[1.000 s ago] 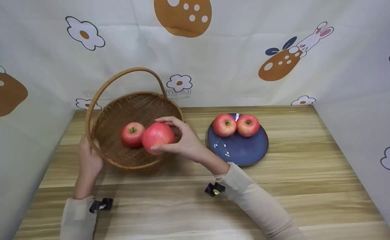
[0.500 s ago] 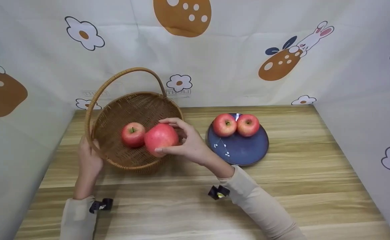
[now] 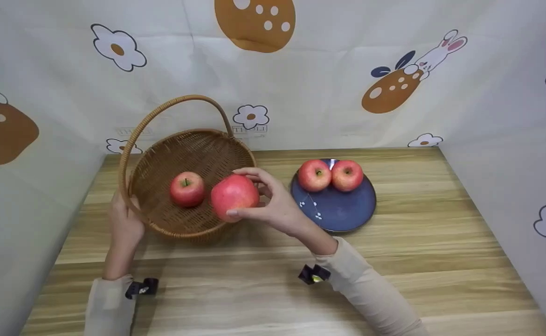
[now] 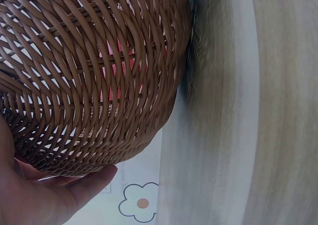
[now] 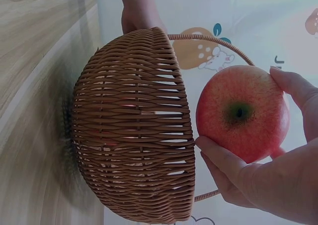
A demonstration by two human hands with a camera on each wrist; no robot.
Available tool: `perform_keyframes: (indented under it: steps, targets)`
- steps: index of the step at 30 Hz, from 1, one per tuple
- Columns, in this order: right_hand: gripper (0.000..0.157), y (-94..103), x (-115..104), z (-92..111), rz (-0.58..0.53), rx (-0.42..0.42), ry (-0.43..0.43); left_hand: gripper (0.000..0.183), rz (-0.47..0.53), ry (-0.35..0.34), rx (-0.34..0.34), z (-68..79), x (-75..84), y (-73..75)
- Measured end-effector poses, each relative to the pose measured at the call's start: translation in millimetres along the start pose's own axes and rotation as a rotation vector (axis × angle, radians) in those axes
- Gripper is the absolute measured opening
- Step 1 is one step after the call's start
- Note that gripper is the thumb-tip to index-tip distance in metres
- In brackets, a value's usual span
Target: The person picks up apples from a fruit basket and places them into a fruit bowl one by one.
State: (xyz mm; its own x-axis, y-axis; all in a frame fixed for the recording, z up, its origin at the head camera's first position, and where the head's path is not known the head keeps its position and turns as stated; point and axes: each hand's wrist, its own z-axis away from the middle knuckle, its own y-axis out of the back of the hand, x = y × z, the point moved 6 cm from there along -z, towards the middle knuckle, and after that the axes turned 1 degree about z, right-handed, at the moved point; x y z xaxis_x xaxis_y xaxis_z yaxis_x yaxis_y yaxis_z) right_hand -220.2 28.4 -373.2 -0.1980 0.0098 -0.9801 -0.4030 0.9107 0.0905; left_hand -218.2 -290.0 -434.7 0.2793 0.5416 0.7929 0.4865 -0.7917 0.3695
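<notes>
A red apple (image 3: pixel 235 198) is pinched between the thumb and fingers of my right hand (image 3: pixel 273 205), over the near right rim of the wicker basket (image 3: pixel 193 232). In the right wrist view the held apple (image 5: pixel 243 113) stands clear above the basket rim, its dark hollow facing the camera. My left hand (image 3: pixel 127 219) grips the basket's left side at the rim; the left wrist view shows the hand (image 4: pixel 44 195) against the weave. Inside the basket lies another apple (image 3: pixel 187 189), stem up. The left fingertips are partly hidden in the head view.
Right of the basket, a dark blue plate (image 3: pixel 340 212) bears two apples (image 3: pixel 331 176) side by side at its back edge. The basket's tall arched handle (image 3: pixel 135 130) rises at the left and back. Patterned cloth walls (image 3: pixel 310 93) bound the wooden table (image 3: pixel 235 289).
My right hand has drawn the apple to the right, away from the apple in the basket, so a gap now shows between them. The left hand and basket stay put.
</notes>
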Motion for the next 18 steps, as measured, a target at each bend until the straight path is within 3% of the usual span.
perform_keyframes:
  steps: [18]
  targets:
    - [0.070, 16.2, 6, 15, 0.004, 0.044, -0.045, 0.048, -0.007, 0.004, 0.018, -0.4, -1.2, 0.0]
